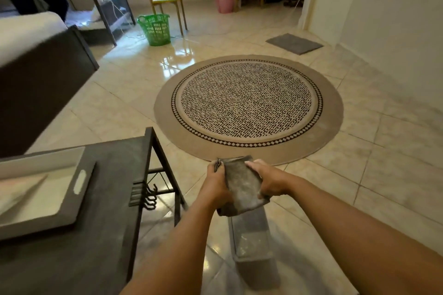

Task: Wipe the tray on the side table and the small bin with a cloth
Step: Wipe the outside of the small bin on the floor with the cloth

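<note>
A folded grey cloth (242, 187) is held between both my hands in front of me. My left hand (215, 187) grips its left edge and my right hand (268, 181) grips its right edge. Directly below the cloth a small dark grey rectangular bin (251, 239) stands on the tiled floor. At the lower left, a grey tray (79, 182) with a handle slot and a pale inside rests on the dark side table (115, 211).
A round patterned rug (248, 108) lies ahead on the tiles. Hooks (148, 196) hang off the table's right side. A dark bed frame (43, 84) is at left. Farther off stand a green basket (155, 29), a yellow chair (165, 0), a pink basket (224, 0) and a grey mat (293, 43).
</note>
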Motion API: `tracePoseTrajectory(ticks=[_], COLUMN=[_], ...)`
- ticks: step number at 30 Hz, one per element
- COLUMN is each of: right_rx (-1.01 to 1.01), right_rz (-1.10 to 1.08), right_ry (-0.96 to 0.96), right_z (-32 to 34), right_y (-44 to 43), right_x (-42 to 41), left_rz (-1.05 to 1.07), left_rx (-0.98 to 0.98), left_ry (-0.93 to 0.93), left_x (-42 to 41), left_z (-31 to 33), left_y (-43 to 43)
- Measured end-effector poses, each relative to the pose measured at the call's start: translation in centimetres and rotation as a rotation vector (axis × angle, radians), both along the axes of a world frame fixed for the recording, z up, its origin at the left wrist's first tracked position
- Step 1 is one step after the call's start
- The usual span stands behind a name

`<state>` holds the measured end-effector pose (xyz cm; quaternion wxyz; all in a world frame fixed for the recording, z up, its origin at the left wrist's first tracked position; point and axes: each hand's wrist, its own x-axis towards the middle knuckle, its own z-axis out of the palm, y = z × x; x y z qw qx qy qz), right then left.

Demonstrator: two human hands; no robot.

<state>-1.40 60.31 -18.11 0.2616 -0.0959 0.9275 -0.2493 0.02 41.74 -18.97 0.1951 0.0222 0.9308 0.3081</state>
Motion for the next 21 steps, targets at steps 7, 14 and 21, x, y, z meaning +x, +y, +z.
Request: tracePoseTrajectory(ticks=[7,14,21], right_rx=[0.004,-0.014,-0.026], right_rz=[0.02,-0.017,0.004], right_ry=[0.116,0.225,0.236], right_z=[4.3,7.4,6.6], right_y=[0.9,1.6,0.7], right_x=[10.7,18.5,20.2], left_rz=[-0.008,-0.022,0.068], left_rx=[-0.002,0.087,0.216], left_ry=[0.12,0.177,0.131], left_x=[10.3,17.0,18.9], left_z=[3.5,7.1,7.0], left_y=[0.9,1.8,1.2])
